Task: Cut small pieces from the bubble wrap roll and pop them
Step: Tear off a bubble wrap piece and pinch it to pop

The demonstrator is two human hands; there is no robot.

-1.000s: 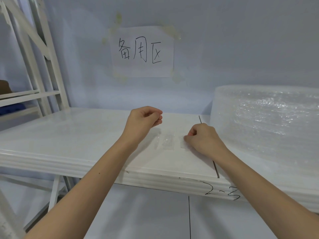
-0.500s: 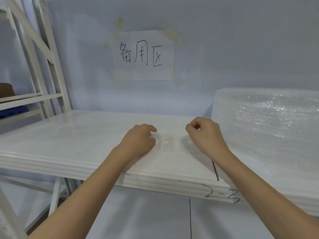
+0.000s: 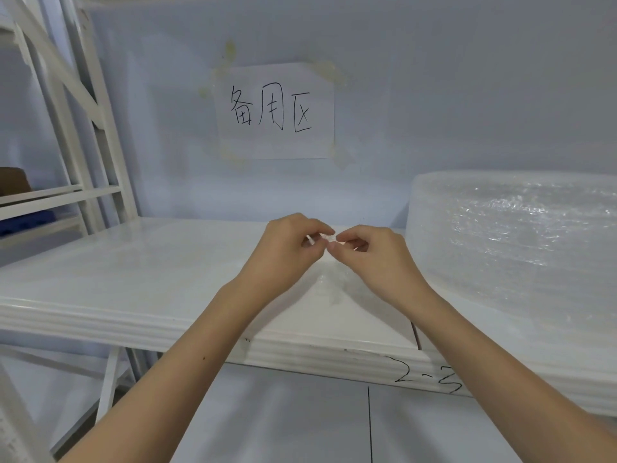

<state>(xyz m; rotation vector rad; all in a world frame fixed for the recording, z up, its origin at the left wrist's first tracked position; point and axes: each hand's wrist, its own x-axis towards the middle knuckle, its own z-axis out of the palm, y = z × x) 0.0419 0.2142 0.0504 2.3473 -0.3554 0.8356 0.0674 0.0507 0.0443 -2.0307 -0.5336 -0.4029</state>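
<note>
A big roll of clear bubble wrap [image 3: 521, 242] lies on the right of the white shelf [image 3: 133, 282]. Above the shelf's middle, my left hand [image 3: 287, 252] and my right hand [image 3: 374, 259] meet fingertip to fingertip, both pinching one small clear bubble wrap piece [image 3: 325, 238] between thumbs and forefingers. More small clear pieces [image 3: 330, 282] lie flat on the shelf just below my hands; how many I cannot tell.
A paper sign with handwritten characters [image 3: 275, 110] is taped to the wall behind. A white metal rack [image 3: 66, 135] stands at the left with a lower shelf. The shelf's front edge carries the handwritten mark "2-3" [image 3: 430, 375].
Both hands rose from the shelf and came together. The small piece that my left hand reached for on the shelf is now held up between both hands.
</note>
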